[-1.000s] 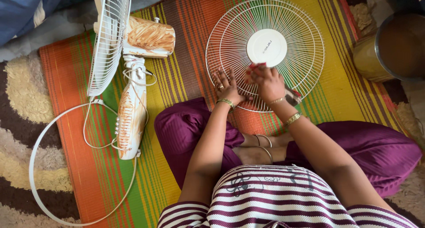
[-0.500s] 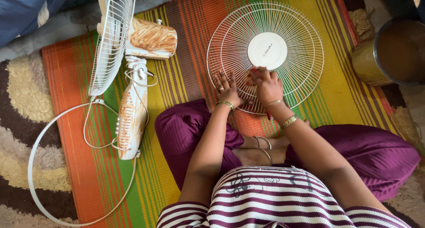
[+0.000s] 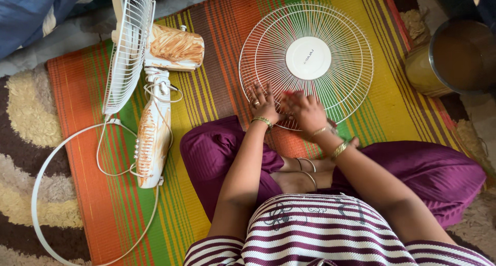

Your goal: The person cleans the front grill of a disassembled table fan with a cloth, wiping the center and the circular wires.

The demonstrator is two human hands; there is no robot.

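Observation:
A round white wire fan guard (image 3: 341,43) with a white hub lies flat on the striped mat (image 3: 217,85) in front of my crossed legs. My left hand (image 3: 263,103) rests flat on the guard's near-left rim, fingers spread. Beside it, my right hand (image 3: 307,112) presses on the near wires, closed around a small red object (image 3: 287,94) that shows at my fingertips; most of it is hidden by the hand.
To the left lies the rest of a white and orange-stained fan (image 3: 175,46) with its rear guard (image 3: 126,49) upright, its stand (image 3: 152,137), and a loose white ring (image 3: 39,183). A metal pot (image 3: 460,54) stands at right. Blue fabric (image 3: 31,12) at top left.
My right hand has slid from just below the hub toward me, down to the guard's near rim. My left hand has stayed on the rim.

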